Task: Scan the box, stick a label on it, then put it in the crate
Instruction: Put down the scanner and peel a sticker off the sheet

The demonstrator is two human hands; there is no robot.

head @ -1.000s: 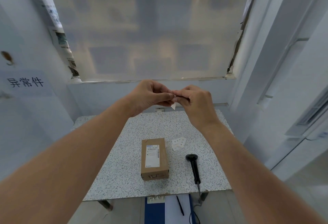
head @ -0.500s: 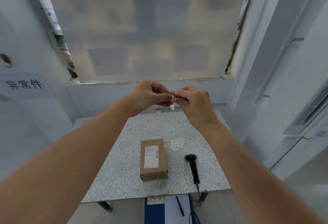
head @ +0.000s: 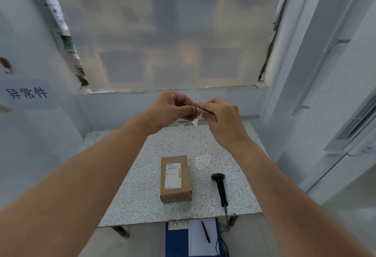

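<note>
A small brown cardboard box [head: 176,179] with a white printed shipping sticker on top lies on the speckled table [head: 138,193]. High above it, my left hand [head: 172,110] and my right hand [head: 221,116] meet fingertip to fingertip. Both pinch a small white label [head: 196,121], whose corner hangs down between them. A black handheld scanner [head: 220,187] lies to the right of the box. Loose white label sheets [head: 202,161] lie just behind the scanner.
Under the table's near edge sits a blue bin [head: 177,240] holding white paper and a pen [head: 206,231]. The scanner's cable drops over the table edge. A frosted panel and newspaper-covered window stand behind the table; white walls close in on both sides.
My hands stay together at the same height, working the small label between the fingertips; its hanging corner shows a little more. Box and scanner have not moved.
</note>
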